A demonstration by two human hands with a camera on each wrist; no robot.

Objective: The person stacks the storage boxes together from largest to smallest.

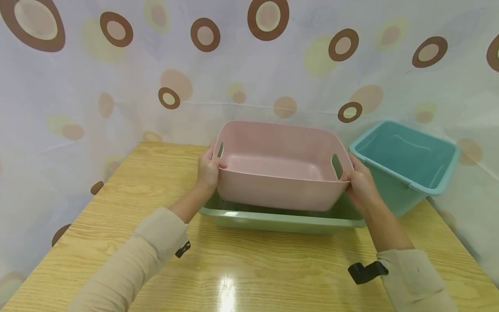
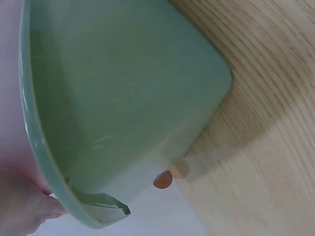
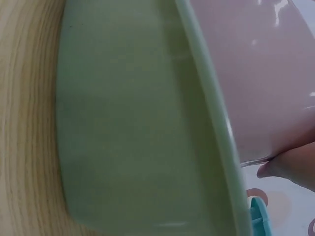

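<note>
Both hands hold a pink plastic bin (image 1: pixel 273 190) by its short ends, where handle slots are cut. My left hand (image 1: pixel 208 170) grips the left end, its thumb over the rim at the front corner. At the opposite end my right hand (image 1: pixel 359 182) grips beside the slot, thumb on the rim. The pink bin is tilted, its inside facing me, and its lower part sits within the opening of a wider green bin (image 1: pixel 280 223). In the left wrist view the green bin's outer wall (image 2: pixel 128 88) hides most of the pink one. The right wrist view shows the pink wall (image 3: pixel 256 73) rising above the green rim.
A teal bin (image 1: pixel 390 186) stands at the right, close beside my right hand. The wooden table (image 1: pixel 163 182) carries the bins, and a patterned cloth (image 1: pixel 128 78) hangs behind it. Black straps hang from both sleeves, one a dark strap (image 1: pixel 366 272) at the right cuff.
</note>
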